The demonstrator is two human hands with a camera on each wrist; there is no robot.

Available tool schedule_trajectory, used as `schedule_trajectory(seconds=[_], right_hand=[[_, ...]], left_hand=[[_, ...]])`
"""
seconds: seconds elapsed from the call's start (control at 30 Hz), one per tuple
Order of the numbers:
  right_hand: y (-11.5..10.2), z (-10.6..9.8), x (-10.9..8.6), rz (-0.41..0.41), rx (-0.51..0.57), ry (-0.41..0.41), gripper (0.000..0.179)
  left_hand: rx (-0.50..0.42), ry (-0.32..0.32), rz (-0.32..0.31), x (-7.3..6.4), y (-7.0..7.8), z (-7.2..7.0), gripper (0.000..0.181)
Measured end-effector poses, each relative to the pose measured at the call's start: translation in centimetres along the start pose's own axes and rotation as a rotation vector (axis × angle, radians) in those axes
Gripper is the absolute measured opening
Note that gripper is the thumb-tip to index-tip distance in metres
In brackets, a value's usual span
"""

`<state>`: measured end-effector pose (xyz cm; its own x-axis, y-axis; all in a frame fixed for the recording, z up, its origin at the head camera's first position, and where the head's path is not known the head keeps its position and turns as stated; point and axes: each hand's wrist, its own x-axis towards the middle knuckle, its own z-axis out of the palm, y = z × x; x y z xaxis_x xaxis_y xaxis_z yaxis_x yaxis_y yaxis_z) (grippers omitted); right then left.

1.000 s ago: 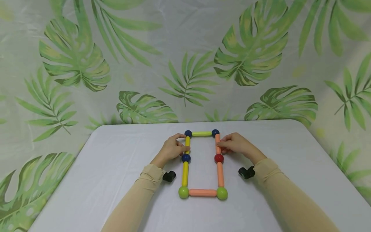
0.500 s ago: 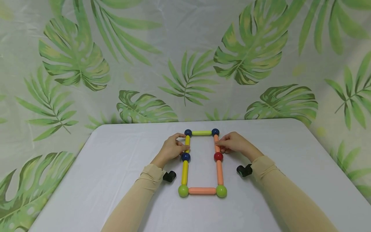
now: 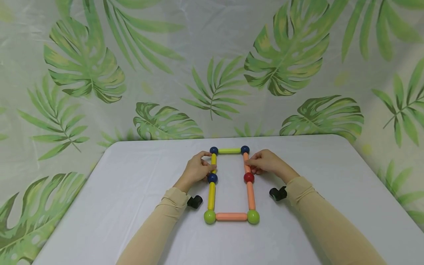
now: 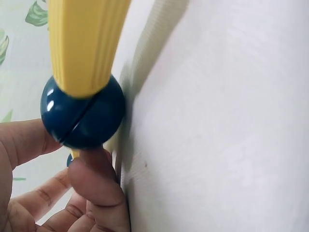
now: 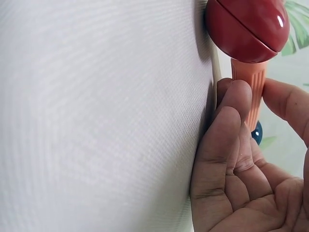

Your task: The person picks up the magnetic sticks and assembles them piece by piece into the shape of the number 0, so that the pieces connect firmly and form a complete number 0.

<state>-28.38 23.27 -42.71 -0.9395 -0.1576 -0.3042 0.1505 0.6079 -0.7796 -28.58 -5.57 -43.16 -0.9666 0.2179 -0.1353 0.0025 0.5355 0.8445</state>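
A closed rectangle of magnetic rods and balls lies on the white table. My left hand (image 3: 196, 168) pinches the far yellow rod (image 3: 213, 159), between a dark blue corner ball (image 3: 214, 150) and a blue middle ball (image 3: 212, 178). Opposite it, my right hand (image 3: 267, 162) holds the far orange rod (image 3: 246, 158) between thumb and fingers, just beyond the red ball (image 5: 247, 29). A lime rod (image 3: 229, 151) spans the far side to another dark blue ball (image 3: 245, 149). Nearer are a second yellow rod (image 4: 86, 43), a second orange rod (image 3: 250, 195) and an orange cross rod (image 3: 231, 216).
Two green balls (image 3: 209, 216) form the near corners of the rectangle. Black wrist cameras (image 3: 278, 193) sit beside both cuffs. A leaf-patterned cloth (image 3: 212, 73) hangs behind the table's far edge (image 3: 281, 136).
My right hand has shifted slightly left with the far orange rod and the red ball, and that rod now lines up with the far corner ball. The left hand keeps its hold.
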Motion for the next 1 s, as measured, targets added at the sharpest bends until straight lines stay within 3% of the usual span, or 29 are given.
schedule_trajectory(seconds=[0.77, 1.0], right_hand=[[-0.5, 0.6, 0.4, 0.021, -0.019, 0.025, 0.038], [-0.2, -0.1, -0.7, -0.023, -0.146, 0.057, 0.042]], left_hand=[[0.015, 0.051, -0.022, -0.3, -0.3, -0.3, 0.048], [0.084, 0.047, -0.014, -0.8, -0.8, -1.3, 0.051]])
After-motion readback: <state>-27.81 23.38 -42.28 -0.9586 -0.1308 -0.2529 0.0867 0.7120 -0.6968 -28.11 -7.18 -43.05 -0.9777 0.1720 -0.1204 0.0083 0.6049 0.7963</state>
